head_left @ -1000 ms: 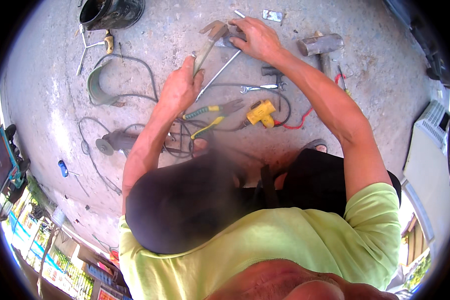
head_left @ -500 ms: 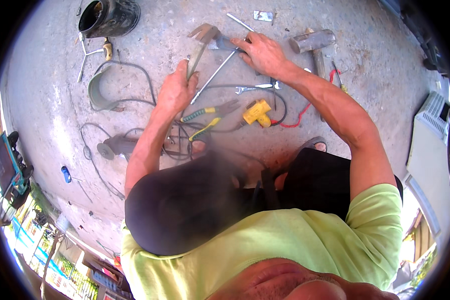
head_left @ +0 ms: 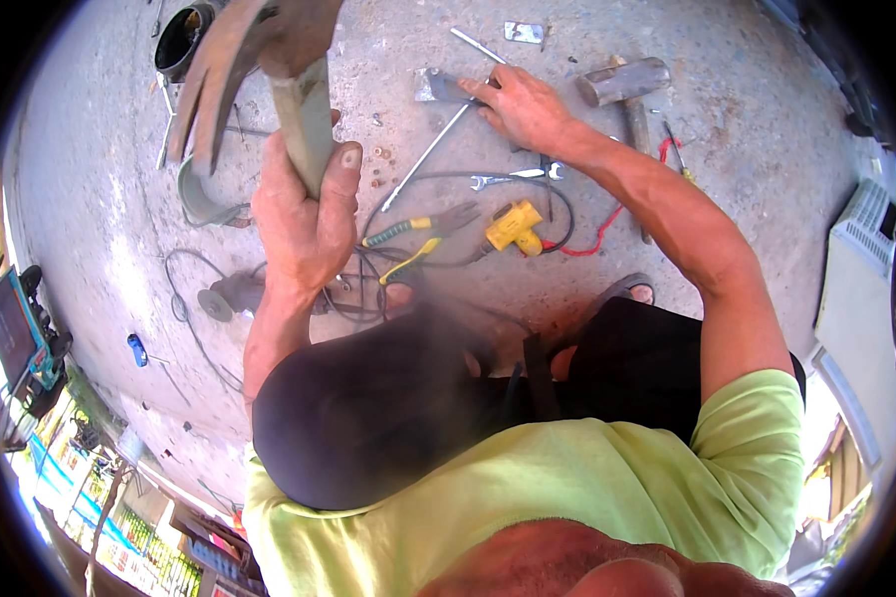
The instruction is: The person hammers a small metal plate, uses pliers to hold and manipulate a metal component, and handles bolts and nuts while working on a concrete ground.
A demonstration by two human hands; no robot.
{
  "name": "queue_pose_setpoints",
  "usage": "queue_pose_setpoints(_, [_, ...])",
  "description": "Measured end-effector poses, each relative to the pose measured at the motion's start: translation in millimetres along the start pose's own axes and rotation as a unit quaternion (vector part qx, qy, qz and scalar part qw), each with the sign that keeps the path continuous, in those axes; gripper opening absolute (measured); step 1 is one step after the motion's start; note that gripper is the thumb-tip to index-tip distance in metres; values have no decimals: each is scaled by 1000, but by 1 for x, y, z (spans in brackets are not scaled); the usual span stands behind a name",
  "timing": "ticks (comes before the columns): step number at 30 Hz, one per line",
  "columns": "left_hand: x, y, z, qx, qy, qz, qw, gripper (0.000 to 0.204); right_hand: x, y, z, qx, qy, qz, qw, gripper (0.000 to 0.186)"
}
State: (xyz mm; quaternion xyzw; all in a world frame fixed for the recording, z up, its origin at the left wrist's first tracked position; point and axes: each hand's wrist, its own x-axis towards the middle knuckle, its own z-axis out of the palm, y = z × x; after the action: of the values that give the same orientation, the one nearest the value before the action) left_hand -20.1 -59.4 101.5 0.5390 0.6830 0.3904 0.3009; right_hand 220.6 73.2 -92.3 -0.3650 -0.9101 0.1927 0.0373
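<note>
In my left hand (head_left: 314, 219) is a claw hammer (head_left: 269, 45), its handle upright in my closed fist and its rusty head high and close to the camera. My right hand (head_left: 530, 111) rests low over the floor, fingers closed round the end of a flat grey metal piece (head_left: 436, 86). A thin metal rod (head_left: 426, 157) slants from under those fingers toward me. A second rod length (head_left: 478, 45) shows beyond the hand; whether the two join is hidden. Several small bits (head_left: 378, 154) lie between my hands.
Pliers (head_left: 398, 232) with green-yellow handles, a yellow tool (head_left: 513, 227), a wrench (head_left: 518, 176) and tangled cables lie near my feet. A mallet (head_left: 622, 82) is at right, an angle grinder (head_left: 234, 297) at left. A black bucket (head_left: 177, 45) stands far left, a white appliance (head_left: 851, 264) far right.
My left hand has lifted the claw hammer off the grey metal piece, up and to the left toward the camera. The right hand has stayed in place.
</note>
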Motion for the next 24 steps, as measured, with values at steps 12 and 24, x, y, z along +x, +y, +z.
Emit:
queue_pose_setpoints(12, [22,-27,10,162,-119,-42,979,29,4,-4,0,-14,-6,-4,1000,53])
queue_pose_setpoints(24, [29,-82,39,231,-200,-55,951,31,21,17,11,22,-15,40,999,54])
